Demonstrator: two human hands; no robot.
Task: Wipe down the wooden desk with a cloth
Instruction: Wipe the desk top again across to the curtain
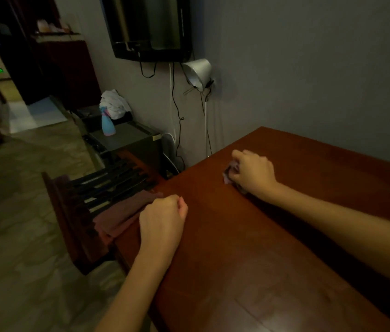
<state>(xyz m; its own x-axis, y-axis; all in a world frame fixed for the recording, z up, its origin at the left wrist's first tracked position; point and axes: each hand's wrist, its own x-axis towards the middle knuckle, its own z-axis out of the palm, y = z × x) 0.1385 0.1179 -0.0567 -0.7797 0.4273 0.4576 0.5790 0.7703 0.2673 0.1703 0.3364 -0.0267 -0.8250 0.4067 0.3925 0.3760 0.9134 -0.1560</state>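
Observation:
The reddish-brown wooden desk (273,248) fills the right half of the view, against a grey wall. My right hand (252,172) lies on its far left part with the fingers curled round a small bunched cloth (228,173), which touches the desk top; most of the cloth is hidden under the hand. My left hand (163,219) rests near the desk's left edge as a loose fist and holds nothing.
A folded brownish towel (122,214) lies on a dark slatted rack (98,195) left of the desk. Beyond stand a small black cabinet (127,142) with a blue spray bottle (107,124) and white cloths. A lamp (197,73) and cables hang on the wall under a TV.

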